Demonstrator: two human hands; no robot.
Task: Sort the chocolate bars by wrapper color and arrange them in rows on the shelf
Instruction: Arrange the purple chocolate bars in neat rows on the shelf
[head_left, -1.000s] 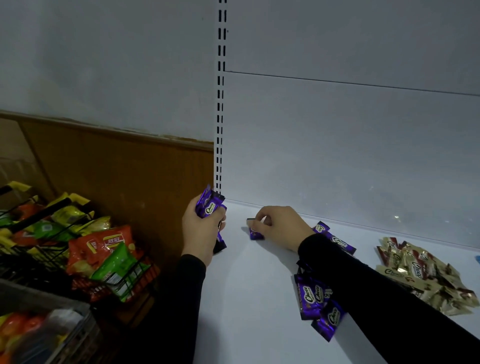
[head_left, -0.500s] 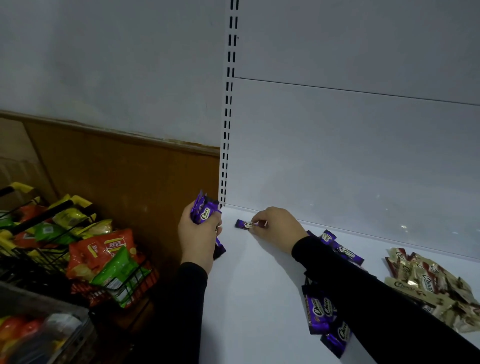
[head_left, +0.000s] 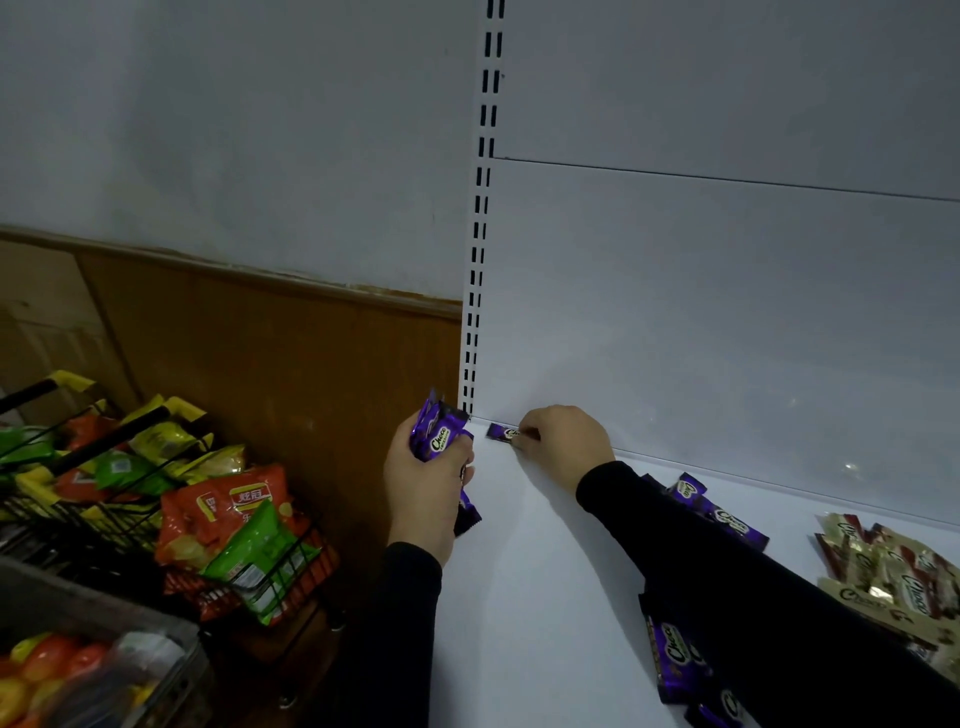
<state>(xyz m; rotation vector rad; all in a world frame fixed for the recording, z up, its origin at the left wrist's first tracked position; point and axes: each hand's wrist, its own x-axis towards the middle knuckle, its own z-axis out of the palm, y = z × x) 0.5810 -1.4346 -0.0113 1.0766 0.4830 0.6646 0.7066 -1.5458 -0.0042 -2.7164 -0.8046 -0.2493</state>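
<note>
Pinching a single purple bar (head_left: 503, 432) at its right end, the right hand (head_left: 566, 441) sets it flat in the back left corner of the white shelf (head_left: 540, 597). Just left of that hand, the left hand (head_left: 426, 480) grips a bunch of purple bars (head_left: 436, 434) upright at the shelf's edge. Behind the right forearm lie loose purple bars (head_left: 722, 514), more purple bars (head_left: 675, 654) lie under it, and farther right sits a heap of gold bars (head_left: 883, 571). Left of the left hand stands a wire basket of snack bags (head_left: 218, 519).
</note>
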